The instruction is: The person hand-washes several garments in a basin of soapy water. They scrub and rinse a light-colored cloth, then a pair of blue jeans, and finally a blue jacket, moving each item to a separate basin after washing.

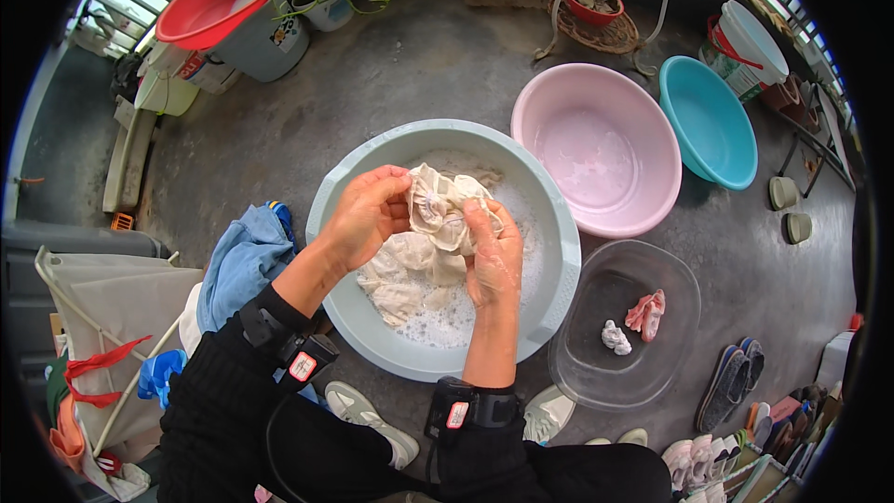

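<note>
Between my two hands hangs a wet, cream-white cloth garment (433,208), bunched up over the large pale blue-grey basin (328,224). My left hand (371,214) pinches its left edge between thumb and fingers. On the other side my right hand (492,251) grips the cloth, thumb uppermost, with wet suds on the skin. Below, more of the soaked white cloth (396,291) lies in the foamy water (447,331); where the held piece ends and the lower cloth begins I cannot tell.
A pink basin (596,149) and teal basin (708,121) stand at the far right. Nearer, a clear tub (643,382) holds a pink cloth (646,315) and a small white cloth (616,338). Blue denim (244,265) and a laundry hamper (121,298) are at left. Slippers (726,384) lie right.
</note>
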Demonstrator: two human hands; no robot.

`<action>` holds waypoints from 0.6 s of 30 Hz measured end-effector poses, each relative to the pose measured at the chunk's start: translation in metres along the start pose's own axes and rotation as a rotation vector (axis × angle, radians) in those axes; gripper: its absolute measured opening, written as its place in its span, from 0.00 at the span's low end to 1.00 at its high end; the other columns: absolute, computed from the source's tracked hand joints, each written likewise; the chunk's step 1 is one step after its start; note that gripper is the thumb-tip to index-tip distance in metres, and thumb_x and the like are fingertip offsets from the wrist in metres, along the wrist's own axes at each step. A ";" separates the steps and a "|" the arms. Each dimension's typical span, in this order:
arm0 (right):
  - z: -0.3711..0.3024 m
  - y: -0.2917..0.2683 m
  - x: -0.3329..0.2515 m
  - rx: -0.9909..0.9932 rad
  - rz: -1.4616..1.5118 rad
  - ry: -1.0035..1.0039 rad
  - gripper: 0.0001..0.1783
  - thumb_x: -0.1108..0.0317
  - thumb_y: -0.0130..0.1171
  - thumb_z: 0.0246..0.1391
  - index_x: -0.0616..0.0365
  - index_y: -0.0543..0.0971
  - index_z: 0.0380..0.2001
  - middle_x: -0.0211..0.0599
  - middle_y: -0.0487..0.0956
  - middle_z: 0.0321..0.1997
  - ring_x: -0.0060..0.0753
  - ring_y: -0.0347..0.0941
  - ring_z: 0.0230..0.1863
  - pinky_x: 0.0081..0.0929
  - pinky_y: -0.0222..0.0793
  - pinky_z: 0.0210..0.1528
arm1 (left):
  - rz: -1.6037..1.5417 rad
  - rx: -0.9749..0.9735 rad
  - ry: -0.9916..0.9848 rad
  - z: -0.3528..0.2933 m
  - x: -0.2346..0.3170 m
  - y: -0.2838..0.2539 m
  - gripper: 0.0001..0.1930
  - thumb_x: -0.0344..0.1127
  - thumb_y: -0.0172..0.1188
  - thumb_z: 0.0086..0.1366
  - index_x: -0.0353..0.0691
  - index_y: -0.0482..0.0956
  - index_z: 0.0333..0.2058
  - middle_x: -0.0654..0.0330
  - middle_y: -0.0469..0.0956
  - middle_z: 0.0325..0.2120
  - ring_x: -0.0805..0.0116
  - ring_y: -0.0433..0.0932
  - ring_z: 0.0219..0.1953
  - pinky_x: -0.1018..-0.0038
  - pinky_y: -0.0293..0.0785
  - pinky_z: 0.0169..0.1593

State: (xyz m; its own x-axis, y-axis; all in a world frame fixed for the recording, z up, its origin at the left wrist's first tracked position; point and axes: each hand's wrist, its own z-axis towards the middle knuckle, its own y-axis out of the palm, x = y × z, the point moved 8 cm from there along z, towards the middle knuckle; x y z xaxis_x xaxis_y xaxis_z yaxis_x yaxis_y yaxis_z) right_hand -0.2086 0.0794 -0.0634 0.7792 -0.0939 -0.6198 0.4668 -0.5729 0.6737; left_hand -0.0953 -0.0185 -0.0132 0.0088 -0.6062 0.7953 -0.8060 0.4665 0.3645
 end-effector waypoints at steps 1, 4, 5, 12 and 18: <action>0.000 -0.008 0.000 0.066 0.079 0.013 0.16 0.63 0.62 0.55 0.60 0.73 0.43 0.32 0.78 0.38 0.23 0.75 0.37 0.20 0.72 0.39 | 0.000 0.038 0.056 -0.001 0.005 -0.001 0.08 0.32 0.49 0.67 0.36 0.71 0.42 0.55 0.78 0.38 0.66 0.79 0.39 0.69 0.76 0.47; 0.001 -0.013 -0.007 0.043 0.067 -0.023 0.17 0.61 0.62 0.55 0.59 0.73 0.43 0.34 0.78 0.41 0.23 0.74 0.40 0.20 0.71 0.42 | 0.080 0.030 0.107 -0.003 0.014 0.002 0.11 0.31 0.52 0.65 0.34 0.70 0.45 0.55 0.77 0.38 0.67 0.78 0.39 0.70 0.76 0.46; 0.001 -0.016 -0.008 0.054 0.071 -0.035 0.18 0.60 0.62 0.55 0.59 0.73 0.43 0.34 0.78 0.42 0.23 0.74 0.40 0.20 0.71 0.42 | 0.159 0.041 0.054 -0.002 0.012 0.001 0.11 0.31 0.53 0.64 0.34 0.71 0.44 0.56 0.77 0.39 0.68 0.78 0.40 0.70 0.76 0.46; 0.004 -0.029 -0.028 0.102 -0.237 -0.279 0.13 0.61 0.57 0.58 0.56 0.70 0.39 0.29 0.73 0.35 0.18 0.69 0.36 0.18 0.67 0.39 | 0.590 0.113 -0.021 0.002 0.015 -0.013 0.08 0.29 0.57 0.60 0.35 0.75 0.39 0.57 0.76 0.36 0.72 0.76 0.35 0.75 0.76 0.37; 0.004 -0.033 -0.034 0.093 -0.405 -0.306 0.09 0.70 0.51 0.57 0.59 0.71 0.40 0.30 0.73 0.36 0.20 0.65 0.37 0.19 0.63 0.42 | 0.152 0.096 -0.013 0.001 0.011 -0.011 0.06 0.31 0.52 0.63 0.35 0.71 0.37 0.55 0.75 0.33 0.70 0.75 0.30 0.79 0.72 0.28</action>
State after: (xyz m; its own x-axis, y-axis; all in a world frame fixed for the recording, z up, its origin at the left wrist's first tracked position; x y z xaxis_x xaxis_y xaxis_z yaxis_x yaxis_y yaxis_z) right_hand -0.2524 0.0988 -0.0661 0.3792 -0.0757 -0.9222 0.6556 -0.6814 0.3255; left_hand -0.0871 -0.0309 -0.0091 -0.1244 -0.5424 0.8309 -0.8500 0.4902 0.1927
